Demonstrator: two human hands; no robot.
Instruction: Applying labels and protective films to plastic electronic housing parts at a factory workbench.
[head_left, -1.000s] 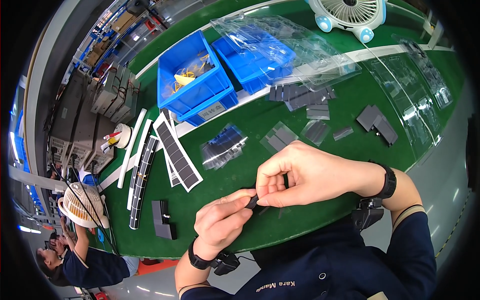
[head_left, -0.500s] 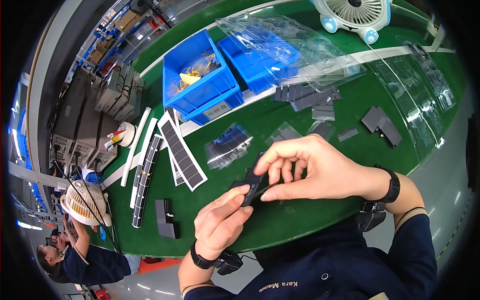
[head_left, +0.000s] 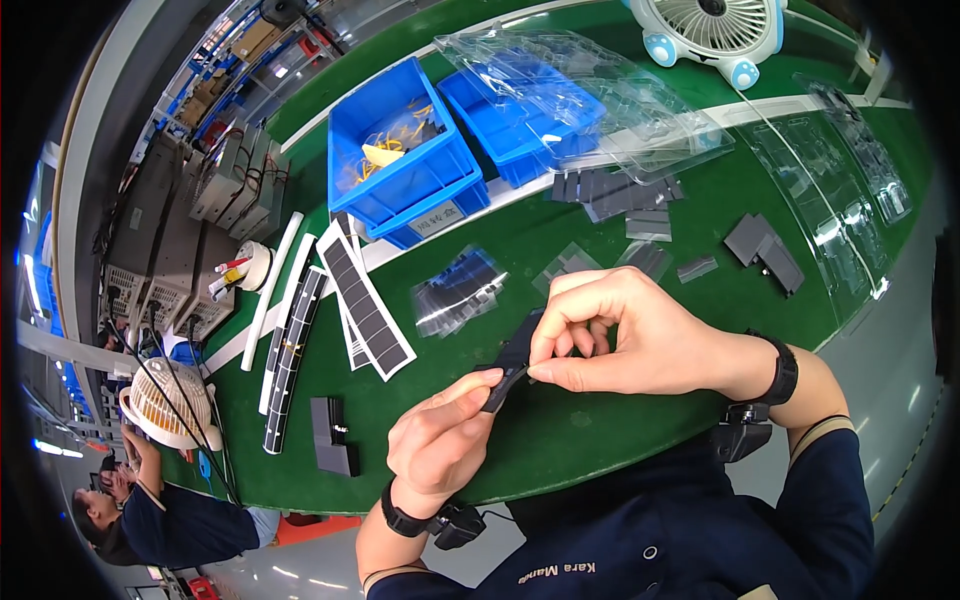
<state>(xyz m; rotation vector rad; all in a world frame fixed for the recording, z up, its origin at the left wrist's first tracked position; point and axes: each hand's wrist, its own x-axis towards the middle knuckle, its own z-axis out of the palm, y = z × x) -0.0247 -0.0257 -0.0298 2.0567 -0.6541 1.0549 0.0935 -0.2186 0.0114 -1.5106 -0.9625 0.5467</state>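
Observation:
My left hand pinches the lower end of a flat black rectangular part between thumb and fingers, holding it tilted above the green table. At the part's right edge, my right hand has thumb and index finger pressed together; what lies between the tips is too small to make out. Beyond the hands lies a fan of clear film pieces with dark strips. A similar black part rests to the left, and a pair of overlapping black parts lies at the right.
Blue bins stand at the back, one holding yellow wires. Clear plastic trays lean over another bin. Sheets of black labels lie at left. A white fan and a co-worker are far left; a blue-and-white fan stands at back right.
My right hand's thumb and index finger have closed together at the part's edge, where they were apart before. The left hand keeps its grip almost unmoved.

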